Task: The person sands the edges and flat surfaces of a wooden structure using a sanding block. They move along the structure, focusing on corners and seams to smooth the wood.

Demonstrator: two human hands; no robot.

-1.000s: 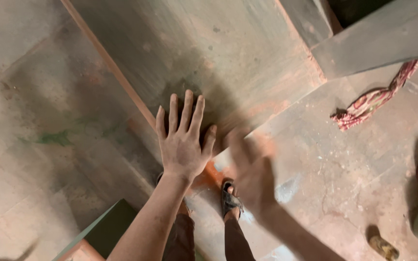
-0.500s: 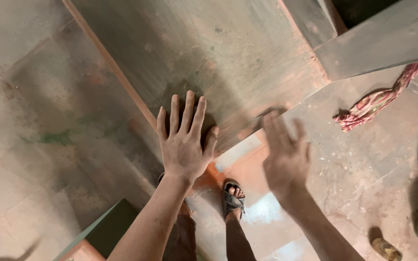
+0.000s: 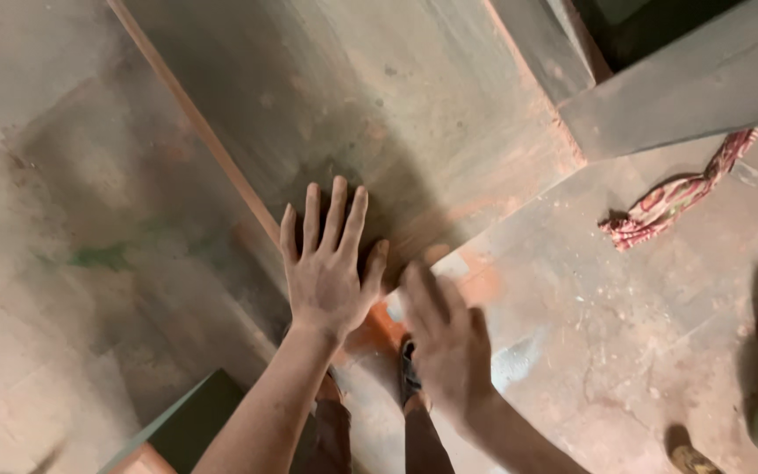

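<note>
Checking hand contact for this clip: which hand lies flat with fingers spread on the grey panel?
The left hand, sharp and spread flat on the panel; the right hand is blurred, off its edge.

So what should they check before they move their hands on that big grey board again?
1. Left hand flat on the grey board, fingers spread: ok.
2. Right hand steady on the board's lower edge: cannot tell, it is blurred.
3. Foot in the sandal out from under the board's edge: not ok, it sits just below the hands.
4. Red patterned cloth out of the hands' way: ok, it lies off to the side on the floor.
5. Board surface free of loose things near the hands: ok, only reddish dust shows.
</note>
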